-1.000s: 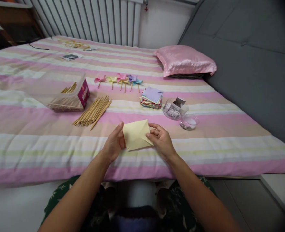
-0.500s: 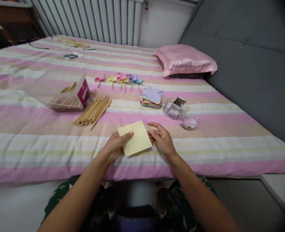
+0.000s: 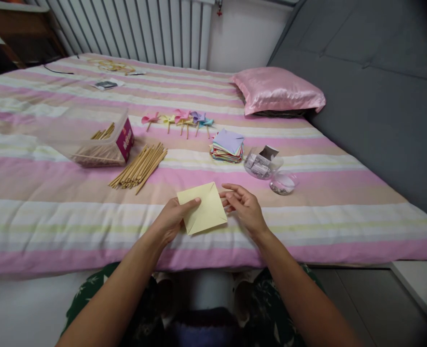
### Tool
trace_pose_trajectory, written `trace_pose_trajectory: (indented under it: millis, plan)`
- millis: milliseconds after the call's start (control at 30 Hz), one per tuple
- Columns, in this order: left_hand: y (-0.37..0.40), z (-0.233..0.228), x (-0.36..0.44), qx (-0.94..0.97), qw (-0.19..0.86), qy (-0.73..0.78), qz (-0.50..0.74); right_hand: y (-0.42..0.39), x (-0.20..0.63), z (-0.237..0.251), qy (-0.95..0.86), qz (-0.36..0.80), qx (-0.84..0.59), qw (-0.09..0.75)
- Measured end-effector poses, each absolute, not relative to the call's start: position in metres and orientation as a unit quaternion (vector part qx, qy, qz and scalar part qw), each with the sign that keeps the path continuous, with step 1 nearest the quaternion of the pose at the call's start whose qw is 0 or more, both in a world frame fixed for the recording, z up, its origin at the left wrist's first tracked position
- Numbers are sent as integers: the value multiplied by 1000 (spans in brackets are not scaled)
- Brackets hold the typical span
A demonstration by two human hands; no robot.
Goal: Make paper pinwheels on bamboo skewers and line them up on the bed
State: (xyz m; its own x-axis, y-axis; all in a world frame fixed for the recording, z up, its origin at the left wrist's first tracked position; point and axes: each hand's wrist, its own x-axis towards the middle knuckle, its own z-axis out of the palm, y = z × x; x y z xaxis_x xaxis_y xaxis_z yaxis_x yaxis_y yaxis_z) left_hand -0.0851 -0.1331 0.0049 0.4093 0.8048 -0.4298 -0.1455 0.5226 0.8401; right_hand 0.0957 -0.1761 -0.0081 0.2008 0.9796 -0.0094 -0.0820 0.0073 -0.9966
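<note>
A square sheet of pale yellow paper [image 3: 205,212] with slits running in from its corners is held over the front of the bed. My left hand [image 3: 173,216] grips its left side, thumb on top and fingers hidden beneath. Beside the right edge is my right hand [image 3: 245,208], fingers apart and partly curled; whether the fingertips touch the paper I cannot tell. Beyond the hands lie a stack of coloured paper squares [image 3: 227,144], a bundle of thin wooden sticks [image 3: 140,167] and several paper pinwheels [image 3: 182,115] on sticks.
A clear plastic box [image 3: 101,144] with more sticks stands at the left. Right of the stack sit a clear container [image 3: 262,164] with a small box in it and a round dish [image 3: 283,183] of small metal pieces. A pink pillow [image 3: 280,91] rests by the grey headboard [image 3: 361,96].
Very little differs. The yellow paper has shifted slightly, and my right hand has moved a touch, its fingers still apart at the paper's right edge.
</note>
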Motion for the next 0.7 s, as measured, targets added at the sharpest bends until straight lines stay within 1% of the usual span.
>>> trace_pose_trajectory:
  millis: [333, 533, 700]
  plan:
    - [-137, 11, -85, 405, 758, 410, 305, -179, 93, -16, -451, 510, -508, 527]
    - [-135, 10, -86, 418, 766, 394, 289, -179, 94, -13, -401, 521, -497, 566]
    - [-131, 12, -85, 388, 773, 390, 314, -177, 96, -10, -387, 446, -532, 607]
